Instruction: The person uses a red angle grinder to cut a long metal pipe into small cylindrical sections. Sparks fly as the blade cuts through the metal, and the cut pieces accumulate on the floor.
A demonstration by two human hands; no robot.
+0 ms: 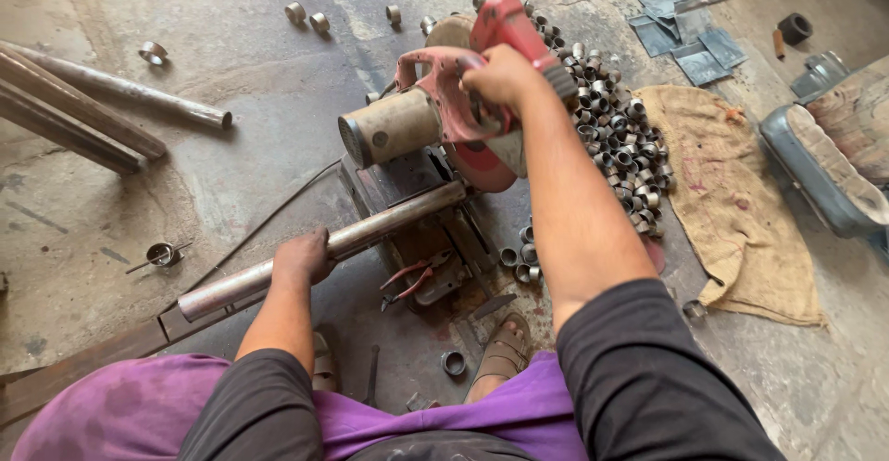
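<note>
While left hand grips pipe and right hand clamps saw handle, a slack hold risks pipe kicking.

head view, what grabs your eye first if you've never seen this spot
The red chop saw at centre, with the right hand gripping its handle. Under it a long steel pipe runs down to the left, held by the left hand. To the saw's right a heap of short cut metal rings lies on the floor beside a burlap sack.

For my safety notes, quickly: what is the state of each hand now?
Left hand: closed around the metal pipe.
Right hand: closed on the red saw handle.
</note>
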